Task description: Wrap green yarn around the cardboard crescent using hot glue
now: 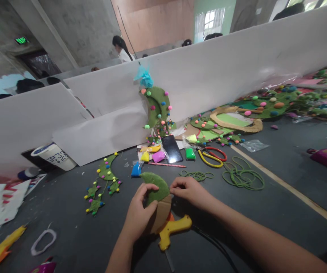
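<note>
My left hand is closed around a cardboard crescent. Its upper part carries a green fuzzy covering, while the lower part is bare brown cardboard. At the crescent's right edge, my right hand has thumb and forefinger pinched together; whatever lies between them is too small to make out. Just below the crescent, a yellow glue gun rests on the dark table. Beyond my right hand lie loose loops of green yarn.
Scissors, a phone and bright clay packets lie ahead. A decorated green crescent with stars is at left; another crescent hangs by the white partition. A cup lies tipped at far left.
</note>
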### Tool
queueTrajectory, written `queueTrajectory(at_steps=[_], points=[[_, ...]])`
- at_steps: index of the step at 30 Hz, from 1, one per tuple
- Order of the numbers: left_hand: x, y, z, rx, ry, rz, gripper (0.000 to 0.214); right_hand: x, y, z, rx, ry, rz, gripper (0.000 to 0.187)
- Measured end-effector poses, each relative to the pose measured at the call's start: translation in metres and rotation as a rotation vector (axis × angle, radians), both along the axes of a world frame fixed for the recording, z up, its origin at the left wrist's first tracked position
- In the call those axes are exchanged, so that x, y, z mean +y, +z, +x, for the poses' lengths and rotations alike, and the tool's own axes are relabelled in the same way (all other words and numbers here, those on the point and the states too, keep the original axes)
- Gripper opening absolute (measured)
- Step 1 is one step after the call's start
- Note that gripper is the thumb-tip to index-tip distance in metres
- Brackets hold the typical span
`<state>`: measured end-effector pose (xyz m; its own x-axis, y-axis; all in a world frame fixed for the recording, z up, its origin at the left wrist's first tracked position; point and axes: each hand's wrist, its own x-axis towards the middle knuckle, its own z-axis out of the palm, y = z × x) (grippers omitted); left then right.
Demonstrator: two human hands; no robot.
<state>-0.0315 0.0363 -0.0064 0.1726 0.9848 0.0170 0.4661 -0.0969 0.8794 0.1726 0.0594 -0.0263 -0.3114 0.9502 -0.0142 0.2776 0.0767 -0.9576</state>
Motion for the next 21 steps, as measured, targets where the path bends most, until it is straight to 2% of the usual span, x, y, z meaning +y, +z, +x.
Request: queueTrajectory(at_steps=[6, 15, 21], points=[[0.001, 0.0, 0.002, -0.013, 0.014, 0.005, 0.017, -0.001, 0.001, 0.0, 0.016, -0.01, -0.041, 0.012], [-0.003, 0.001, 0.015, 0.113, 0.129, 0.096, 0.016, -0.007, 0.001, -0.01, -0.003, -0.016, 0.012, 0.008], [-0.005, 0.001, 0.017, 0.175, 0.131, 0.103, 0.016, -0.008, -0.005, -0.013, -0.011, 0.001, 0.04, 0.009]])
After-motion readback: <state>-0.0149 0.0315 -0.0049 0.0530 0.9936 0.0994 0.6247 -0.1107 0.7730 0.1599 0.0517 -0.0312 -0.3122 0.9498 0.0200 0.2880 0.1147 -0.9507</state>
